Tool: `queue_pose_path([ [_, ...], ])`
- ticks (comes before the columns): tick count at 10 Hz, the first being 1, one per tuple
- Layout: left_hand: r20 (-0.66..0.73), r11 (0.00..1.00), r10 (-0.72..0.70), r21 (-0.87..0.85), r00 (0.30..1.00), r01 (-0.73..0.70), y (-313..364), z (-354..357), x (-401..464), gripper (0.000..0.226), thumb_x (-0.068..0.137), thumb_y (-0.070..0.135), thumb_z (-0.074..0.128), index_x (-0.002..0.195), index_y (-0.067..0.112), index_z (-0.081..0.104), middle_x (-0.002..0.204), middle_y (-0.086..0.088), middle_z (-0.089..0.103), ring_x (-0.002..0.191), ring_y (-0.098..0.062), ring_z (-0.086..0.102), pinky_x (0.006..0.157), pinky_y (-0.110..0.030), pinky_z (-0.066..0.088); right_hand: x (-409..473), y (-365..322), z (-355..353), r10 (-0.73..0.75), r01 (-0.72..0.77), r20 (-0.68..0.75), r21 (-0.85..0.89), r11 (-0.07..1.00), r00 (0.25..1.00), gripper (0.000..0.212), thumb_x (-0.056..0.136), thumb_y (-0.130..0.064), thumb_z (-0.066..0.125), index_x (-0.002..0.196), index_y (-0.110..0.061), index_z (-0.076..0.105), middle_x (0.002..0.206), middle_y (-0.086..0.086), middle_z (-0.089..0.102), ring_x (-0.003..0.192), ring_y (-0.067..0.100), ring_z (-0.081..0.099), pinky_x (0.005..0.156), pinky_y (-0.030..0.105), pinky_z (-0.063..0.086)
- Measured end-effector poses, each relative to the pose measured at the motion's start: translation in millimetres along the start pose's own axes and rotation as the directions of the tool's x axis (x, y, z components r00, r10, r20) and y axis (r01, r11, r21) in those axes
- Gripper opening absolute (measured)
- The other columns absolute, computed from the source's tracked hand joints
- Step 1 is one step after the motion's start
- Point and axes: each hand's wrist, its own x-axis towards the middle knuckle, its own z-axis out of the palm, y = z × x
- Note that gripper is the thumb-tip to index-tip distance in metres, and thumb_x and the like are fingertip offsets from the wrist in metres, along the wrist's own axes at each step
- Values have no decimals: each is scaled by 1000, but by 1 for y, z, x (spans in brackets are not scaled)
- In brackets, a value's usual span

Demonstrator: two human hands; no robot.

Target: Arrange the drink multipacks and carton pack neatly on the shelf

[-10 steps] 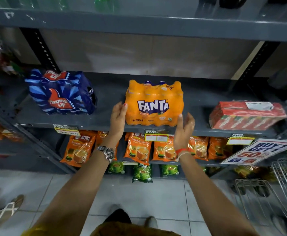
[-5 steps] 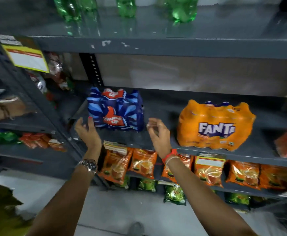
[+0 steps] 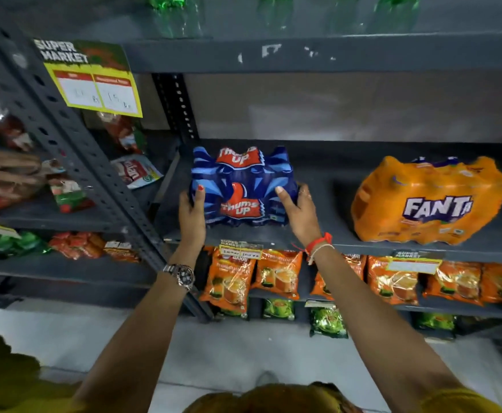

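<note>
A blue Thums Up multipack (image 3: 241, 174) stands at the left end of the grey shelf (image 3: 327, 236). My left hand (image 3: 191, 213) grips its left side and my right hand (image 3: 297, 213) grips its right side, thumbs on the front. An orange Fanta multipack (image 3: 431, 201) stands on the same shelf to the right, apart from the blue one. The red carton pack is out of view.
A slanted perforated steel upright (image 3: 94, 162) stands just left of the blue pack. Orange tea pouches (image 3: 234, 281) and green packets (image 3: 328, 321) fill the shelves below. Another person's hand (image 3: 5, 171) reaches into the left bay. Green bottles (image 3: 169, 4) sit on the top shelf.
My view swung left from the Fanta pack. Both hands left the Fanta pack, reached to the Thums Up pack and closed on its two sides.
</note>
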Motion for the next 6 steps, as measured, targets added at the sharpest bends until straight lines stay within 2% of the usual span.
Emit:
queue_pose_path([
  [1,-2,997,78,1,997,-78,-9,-4,-7,30,94,32,44,122,21,42,122,-4,56,103,-15,60,80,-20,55,-14,7,1,-19,19,-32,-8,1000,999,32,91,-35,57,106,-9,47,116,16,56,103,18,58,70,4,47],
  [2,15,995,104,-1,994,-104,-9,-8,-9,21,94,30,43,115,27,41,107,6,58,92,-7,60,65,-9,53,-25,8,4,-11,11,-63,4,1000,998,33,91,-35,55,110,-11,45,118,15,54,98,10,55,67,-2,45],
  [3,18,991,132,-4,991,-132,-9,-9,-10,22,94,31,44,115,28,41,111,1,57,92,-5,60,66,-11,53,-30,4,6,3,-1,-73,30,1000,997,38,92,-35,54,118,-9,44,122,14,51,102,10,55,67,-1,46],
  [4,14,992,126,7,992,-126,-11,-9,-11,22,94,33,44,116,30,41,119,-5,57,100,-15,61,74,-18,54,-32,3,7,10,-6,-77,52,999,997,42,92,-36,54,123,-10,43,125,11,49,111,17,55,70,2,49],
  [5,-41,983,146,116,988,-141,-8,-8,-17,33,92,40,46,121,25,44,131,-13,53,112,-21,56,89,-34,53,-37,-6,5,34,-31,-60,37,999,998,45,91,-38,55,125,-12,41,128,12,48,117,22,56,77,10,53],
  [6,-166,896,360,338,918,-290,-11,3,-30,60,90,39,48,140,11,31,146,-14,36,136,-23,35,112,-37,33,-41,-9,1,0,2,-89,24,1000,996,69,87,-39,61,140,-11,28,144,11,40,130,21,47,96,16,47],
])
